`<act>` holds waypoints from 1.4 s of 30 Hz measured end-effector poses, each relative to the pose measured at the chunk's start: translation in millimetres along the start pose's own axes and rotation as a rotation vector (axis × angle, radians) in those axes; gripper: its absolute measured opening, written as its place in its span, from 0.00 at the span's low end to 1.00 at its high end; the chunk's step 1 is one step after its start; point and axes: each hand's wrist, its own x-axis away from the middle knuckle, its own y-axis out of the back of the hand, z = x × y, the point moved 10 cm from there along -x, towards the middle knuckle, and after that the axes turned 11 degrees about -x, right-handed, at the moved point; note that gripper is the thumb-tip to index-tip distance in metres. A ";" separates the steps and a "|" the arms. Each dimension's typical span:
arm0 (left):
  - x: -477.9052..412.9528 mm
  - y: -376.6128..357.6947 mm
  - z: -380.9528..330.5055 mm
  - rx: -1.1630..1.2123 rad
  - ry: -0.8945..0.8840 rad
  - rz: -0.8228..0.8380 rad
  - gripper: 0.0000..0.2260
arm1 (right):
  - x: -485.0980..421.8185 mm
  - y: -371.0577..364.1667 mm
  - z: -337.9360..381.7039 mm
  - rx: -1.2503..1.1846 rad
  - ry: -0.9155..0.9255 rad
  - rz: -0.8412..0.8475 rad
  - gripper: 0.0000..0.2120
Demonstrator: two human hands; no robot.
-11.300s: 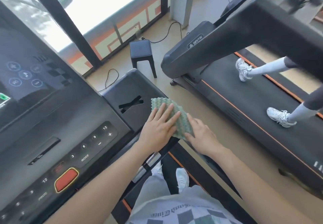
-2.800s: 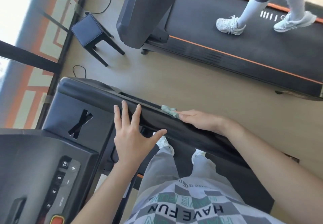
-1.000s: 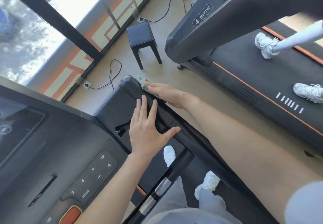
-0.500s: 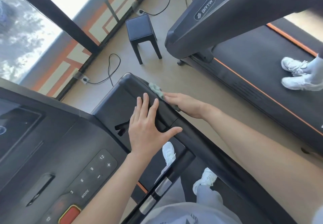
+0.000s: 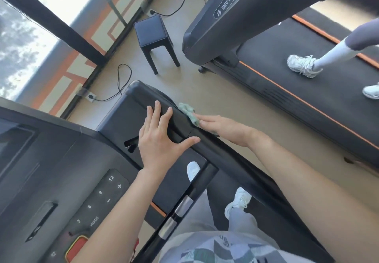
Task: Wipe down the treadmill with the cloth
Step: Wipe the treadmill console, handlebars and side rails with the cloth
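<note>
The black treadmill (image 5: pixel 123 117) fills the lower left, with its console buttons and its right side rail running down to the right. My left hand (image 5: pixel 162 139) rests flat on the top of the rail's front end, fingers spread. My right hand (image 5: pixel 221 127) presses a pale green cloth (image 5: pixel 187 112) with straight fingers against the outer side of that rail. Most of the cloth is hidden under the hand and behind the rail.
A second treadmill (image 5: pixel 287 90) stands to the right across a strip of floor, with a person's legs and white shoes (image 5: pixel 303 66) on its belt. A small black stool (image 5: pixel 153 39) and power cables (image 5: pixel 123 84) lie by the window wall.
My right hand has slid the cloth back down the rail's outer side, away from the front corner. My left hand has stayed flat on the rail top.
</note>
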 end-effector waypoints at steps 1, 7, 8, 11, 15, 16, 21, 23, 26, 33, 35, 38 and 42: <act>-0.1 -0.4 0.0 -0.002 -0.002 0.010 0.48 | 16.7 4.2 -10.2 0.011 -0.016 -0.030 0.21; 3.2 -0.7 -1.7 0.051 0.021 0.084 0.47 | 87.1 12.4 -48.4 0.191 -0.008 -0.228 0.21; 4.2 -0.4 -2.8 0.056 0.022 0.093 0.47 | 90.0 12.1 -49.8 0.245 0.003 -0.274 0.21; 6.2 1.2 -5.8 0.061 0.026 0.127 0.46 | 90.7 5.1 -41.9 0.309 0.046 -0.371 0.22; 21.0 1.4 -20.1 0.066 -0.014 0.153 0.34 | 94.3 3.7 -41.2 0.319 0.044 -0.384 0.23; 29.9 1.4 -29.6 0.061 -0.059 0.142 0.30 | 98.4 6.0 -45.9 0.342 0.026 -0.380 0.23; 89.2 -14.4 -87.2 0.066 -0.299 0.122 0.26 | 153.0 27.1 -93.3 0.390 -0.060 -0.437 0.22; 104.4 -20.4 -97.7 0.111 -0.257 0.146 0.28 | 186.8 35.5 -118.7 0.379 -0.101 -0.470 0.22; 117.0 -23.4 -103.8 0.196 -0.191 0.160 0.33 | 237.8 46.1 -153.1 0.363 -0.169 -0.512 0.21; 128.8 -30.1 -109.4 0.232 -0.124 0.175 0.34 | 294.0 50.5 -182.4 0.385 -0.217 -0.597 0.20; 138.6 -33.0 -121.7 0.203 -0.165 0.184 0.33 | 285.4 42.5 -168.9 0.433 -0.144 -0.629 0.20; 168.6 -41.0 -159.1 0.122 -0.385 0.155 0.31 | 268.9 26.6 -149.6 0.486 -0.069 -0.633 0.22; 211.9 -49.5 -210.1 0.062 -0.574 0.087 0.27 | 277.2 25.0 -152.3 0.509 -0.069 -0.662 0.24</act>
